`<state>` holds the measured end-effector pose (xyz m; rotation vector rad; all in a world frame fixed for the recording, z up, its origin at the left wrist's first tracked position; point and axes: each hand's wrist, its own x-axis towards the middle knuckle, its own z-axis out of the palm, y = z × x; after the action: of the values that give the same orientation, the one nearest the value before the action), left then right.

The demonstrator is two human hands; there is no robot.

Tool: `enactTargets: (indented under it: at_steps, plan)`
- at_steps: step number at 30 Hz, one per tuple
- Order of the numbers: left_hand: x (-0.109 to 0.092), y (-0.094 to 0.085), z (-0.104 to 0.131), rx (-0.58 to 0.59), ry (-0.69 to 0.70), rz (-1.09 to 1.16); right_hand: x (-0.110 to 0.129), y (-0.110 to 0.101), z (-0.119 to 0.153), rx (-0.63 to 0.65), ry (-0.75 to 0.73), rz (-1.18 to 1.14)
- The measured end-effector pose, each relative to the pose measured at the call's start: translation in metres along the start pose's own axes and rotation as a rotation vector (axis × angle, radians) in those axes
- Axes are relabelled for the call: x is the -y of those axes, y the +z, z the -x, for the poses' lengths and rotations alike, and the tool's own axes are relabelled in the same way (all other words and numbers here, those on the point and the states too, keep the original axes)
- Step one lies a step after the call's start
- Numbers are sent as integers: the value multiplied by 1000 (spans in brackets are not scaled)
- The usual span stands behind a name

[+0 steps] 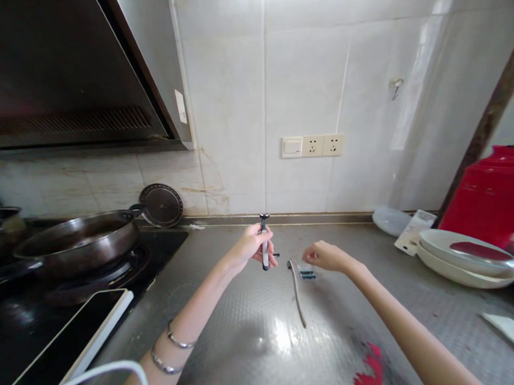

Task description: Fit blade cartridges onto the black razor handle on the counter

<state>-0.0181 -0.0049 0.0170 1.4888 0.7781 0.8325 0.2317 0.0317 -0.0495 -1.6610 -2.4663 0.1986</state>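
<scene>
Near the middle of the view, my left hand (257,246) grips a slim grey and black handled tool (264,244), upright, with a short dark crosspiece at its top. My right hand (324,255) is to the right, fingers bent together over a small clear package (306,271) with dark strips inside. Whether its fingertips hold part of that package is too small to tell. Between the hands a thin grey stick-like item (298,297) with a dark end lies on the metal counter (231,339).
At left are a steel pan (81,244) on the black stove (160,245) and a phone (61,349) with a white cable (119,366). At right stand stacked plates (457,264), a white card (416,232) and a red jug (487,196). A red patch (371,371) marks the front.
</scene>
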Motion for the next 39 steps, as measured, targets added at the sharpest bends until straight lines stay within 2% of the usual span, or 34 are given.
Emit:
enactTargets:
  at_steps: [3,6,11,22,39]
  plan:
    - [1,-1,-1,6,-14,-6,-9,17,-6,52,-88,-88]
    - [2,-2,-1,8,-20,-8,-19,23,-11,67,-86,-105]
    - [4,-5,-4,-5,-17,-8,-25,25,-13,99,-80,-107]
    - [6,-5,-5,2,-22,-30,-14,22,-7,133,-5,-43]
    - [7,-6,-4,20,-9,-27,-20,28,-13,162,-50,-71]
